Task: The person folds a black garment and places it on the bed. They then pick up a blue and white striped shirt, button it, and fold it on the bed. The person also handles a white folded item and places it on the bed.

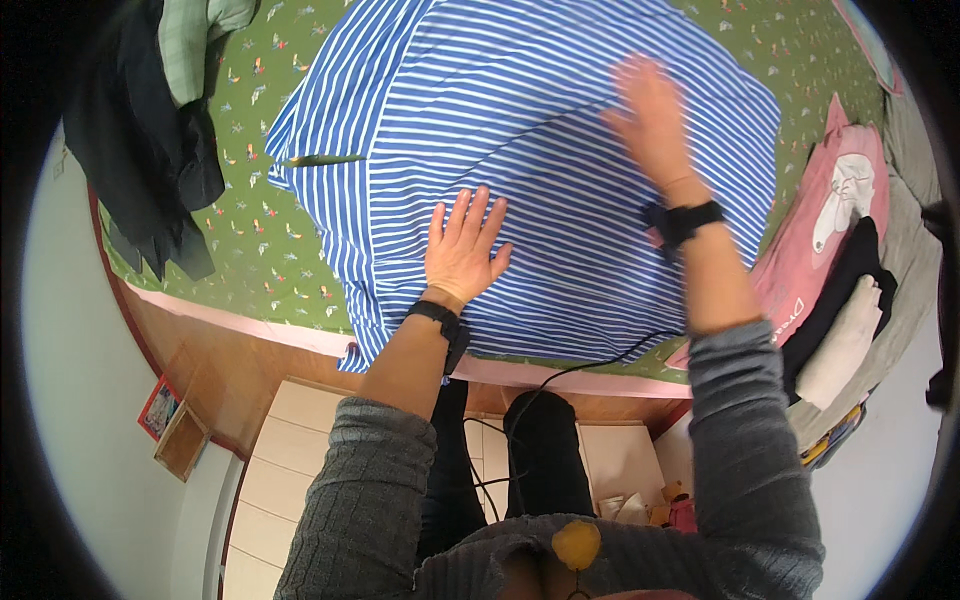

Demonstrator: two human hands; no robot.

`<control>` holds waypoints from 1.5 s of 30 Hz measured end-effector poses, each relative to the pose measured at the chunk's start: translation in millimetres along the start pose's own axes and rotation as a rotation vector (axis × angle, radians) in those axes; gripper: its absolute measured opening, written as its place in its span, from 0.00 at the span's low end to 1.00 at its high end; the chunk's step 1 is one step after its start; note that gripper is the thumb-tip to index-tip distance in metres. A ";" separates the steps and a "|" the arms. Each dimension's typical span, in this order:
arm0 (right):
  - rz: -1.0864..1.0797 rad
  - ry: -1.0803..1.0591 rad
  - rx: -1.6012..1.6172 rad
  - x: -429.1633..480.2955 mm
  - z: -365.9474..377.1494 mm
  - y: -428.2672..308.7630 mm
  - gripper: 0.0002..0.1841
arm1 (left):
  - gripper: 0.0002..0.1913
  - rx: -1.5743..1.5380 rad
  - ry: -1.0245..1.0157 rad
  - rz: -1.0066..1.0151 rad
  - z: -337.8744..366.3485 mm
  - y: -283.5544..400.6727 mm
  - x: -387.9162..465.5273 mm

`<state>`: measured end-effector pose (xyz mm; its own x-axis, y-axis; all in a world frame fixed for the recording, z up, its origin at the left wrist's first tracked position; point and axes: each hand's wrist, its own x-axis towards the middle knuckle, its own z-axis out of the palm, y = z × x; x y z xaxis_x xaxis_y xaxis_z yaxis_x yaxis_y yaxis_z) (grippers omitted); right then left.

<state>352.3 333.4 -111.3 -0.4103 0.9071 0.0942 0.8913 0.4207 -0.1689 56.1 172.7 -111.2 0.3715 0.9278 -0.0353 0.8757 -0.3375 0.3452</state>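
Note:
A blue-and-white striped cloth garment (540, 187) lies spread over a green patterned bed sheet (255, 172). On the garment's lower left part rests my left hand (461, 247), palm down with its fingers apart. My right hand (649, 116), blurred, is over the upper right part of the stripes; whether it touches the fabric is hard to tell. Neither hand grips anything. A narrow slit on the left side of the garment shows the green sheet beneath. Folds cross the fabric between the hands, and its top edge runs out of view.
Dark clothing (142, 150) and a pale green cloth (184, 52) lie at the left. To the right are a pink garment (814, 217), a black cloth (840, 300) and a cream sock-like item (840, 352). A black cable (570, 369) hangs over the bed's front edge near my legs.

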 end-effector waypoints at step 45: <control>0.639 0.356 -0.110 -94.7 11.9 59.4 0.30 | 0.32 0.244 -0.020 0.101 -30.3 -33.8 120.3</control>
<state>441.8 272.6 -141.9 0.2661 0.9071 0.3261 0.9573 -0.2090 -0.1998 61.8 300.6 -98.8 0.4647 0.8849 -0.0317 0.8815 -0.4589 0.1116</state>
